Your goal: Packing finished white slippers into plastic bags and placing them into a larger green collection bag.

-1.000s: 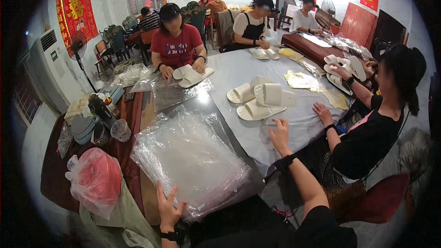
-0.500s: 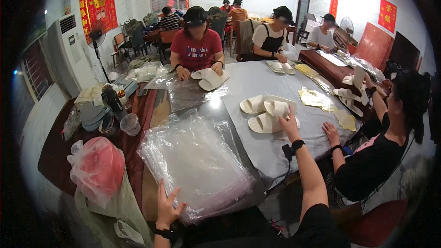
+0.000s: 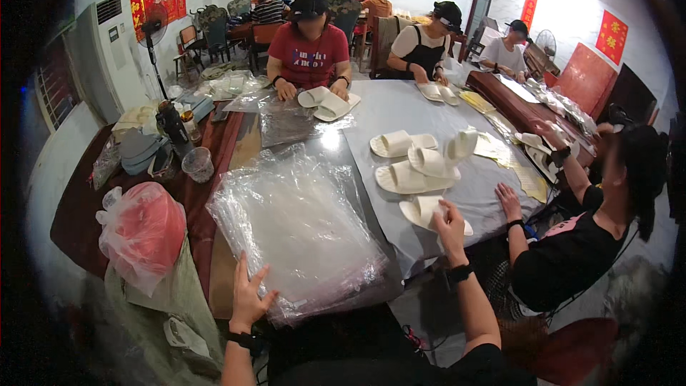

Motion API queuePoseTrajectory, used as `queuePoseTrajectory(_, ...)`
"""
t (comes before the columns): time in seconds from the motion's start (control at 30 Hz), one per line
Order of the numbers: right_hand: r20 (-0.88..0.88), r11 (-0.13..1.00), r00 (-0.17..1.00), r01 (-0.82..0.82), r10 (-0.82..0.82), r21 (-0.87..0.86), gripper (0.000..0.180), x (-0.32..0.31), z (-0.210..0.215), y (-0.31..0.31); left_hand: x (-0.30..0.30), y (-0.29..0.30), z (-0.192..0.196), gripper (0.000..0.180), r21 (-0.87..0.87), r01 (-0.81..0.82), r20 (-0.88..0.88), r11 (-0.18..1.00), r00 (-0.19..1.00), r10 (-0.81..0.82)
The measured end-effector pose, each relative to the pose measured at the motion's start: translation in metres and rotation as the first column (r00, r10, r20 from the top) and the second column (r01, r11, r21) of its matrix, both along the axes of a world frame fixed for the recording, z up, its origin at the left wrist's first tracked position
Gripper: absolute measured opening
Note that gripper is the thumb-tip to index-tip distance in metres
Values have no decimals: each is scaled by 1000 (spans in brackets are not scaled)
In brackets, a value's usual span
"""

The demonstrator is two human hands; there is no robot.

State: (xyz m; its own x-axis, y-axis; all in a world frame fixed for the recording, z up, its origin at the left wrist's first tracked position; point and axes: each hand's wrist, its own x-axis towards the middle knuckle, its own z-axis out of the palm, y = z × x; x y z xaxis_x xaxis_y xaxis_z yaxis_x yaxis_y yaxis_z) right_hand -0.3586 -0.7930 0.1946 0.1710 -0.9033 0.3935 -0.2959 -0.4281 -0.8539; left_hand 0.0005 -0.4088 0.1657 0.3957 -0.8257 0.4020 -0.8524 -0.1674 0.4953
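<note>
My left hand (image 3: 250, 299) rests with fingers apart on the near left edge of a stack of clear plastic bags (image 3: 296, 221). My right hand (image 3: 450, 231) grips the near end of a cream slipper (image 3: 426, 209), which lies at the front of the grey cloth. Just beyond it sit several more cream slippers (image 3: 400, 179), some leaning on each other. One blurred slipper (image 3: 461, 144) stands tilted at the right of that group.
Across the table a person in red handles a slipper pair (image 3: 330, 104). At right a co-worker's hand (image 3: 510, 201) rests on the cloth (image 3: 379, 118) near yellowish sheets (image 3: 500, 154). A red bag in plastic (image 3: 146, 232), a clear cup (image 3: 198, 164) and a dark bottle (image 3: 170, 121) stand left.
My right hand has come nearer with a slipper from the group. The co-worker's raised slippers have left their hand; a blurred slipper now shows by the group. My left hand stays on the bags.
</note>
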Motion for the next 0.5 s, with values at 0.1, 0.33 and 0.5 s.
queuePoseTrajectory(0.1,-52,988,996,-66,74,139,43,-19,-11,15,0,0,-2,61,16,0,1,1000,1000,0)
queuePoseTrajectory(0.33,71,974,985,-168,158,153,49,2,14,-9,1,7,-5,62,8,-28,10,1000,1000,27)
queuePoseTrajectory(0.5,218,885,951,-288,219,366,91,-3,2,-69,-2,-2,5,64,6,-3,-36,1000,999,3)
